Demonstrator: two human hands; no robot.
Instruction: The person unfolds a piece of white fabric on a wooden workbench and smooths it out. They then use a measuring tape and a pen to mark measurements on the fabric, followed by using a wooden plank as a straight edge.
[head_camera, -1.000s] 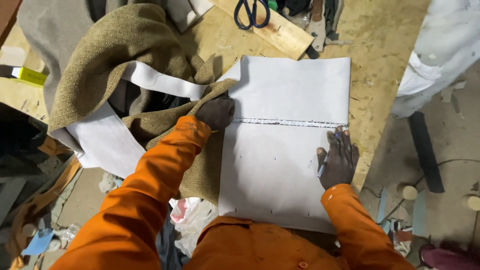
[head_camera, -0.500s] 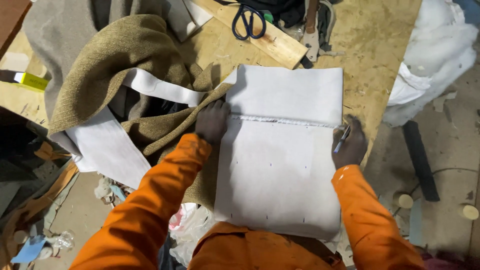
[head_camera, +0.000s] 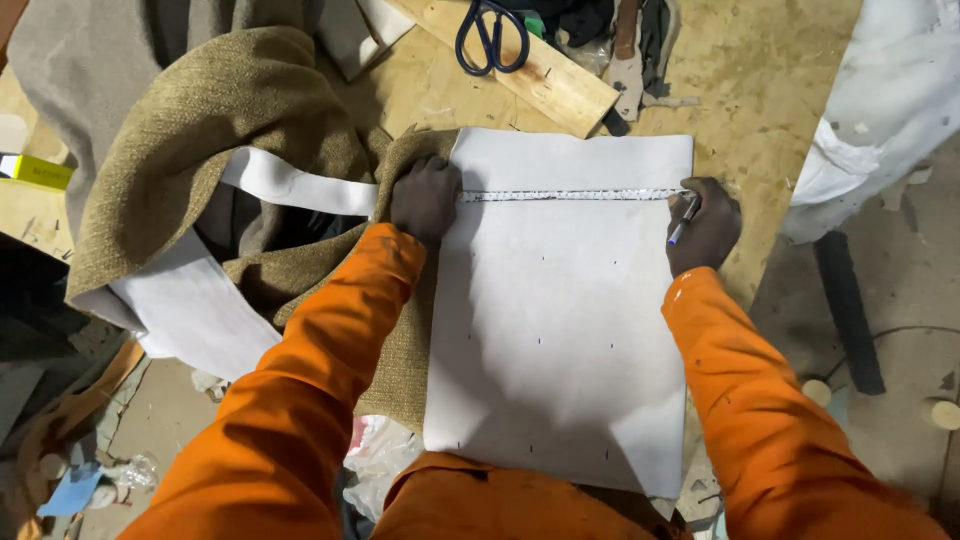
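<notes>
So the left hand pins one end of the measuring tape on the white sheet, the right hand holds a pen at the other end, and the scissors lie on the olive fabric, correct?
Not quite: the scissors lie on the wooden plank at the top of the head view, not on the olive fabric. The rest holds: the left hand pins one end of the measuring tape on the white sheet, and the right hand holds a pen at the other.

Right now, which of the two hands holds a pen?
The right hand, at the right edge of the white sheet, grips the pen; the left hand presses the measuring tape.
</notes>
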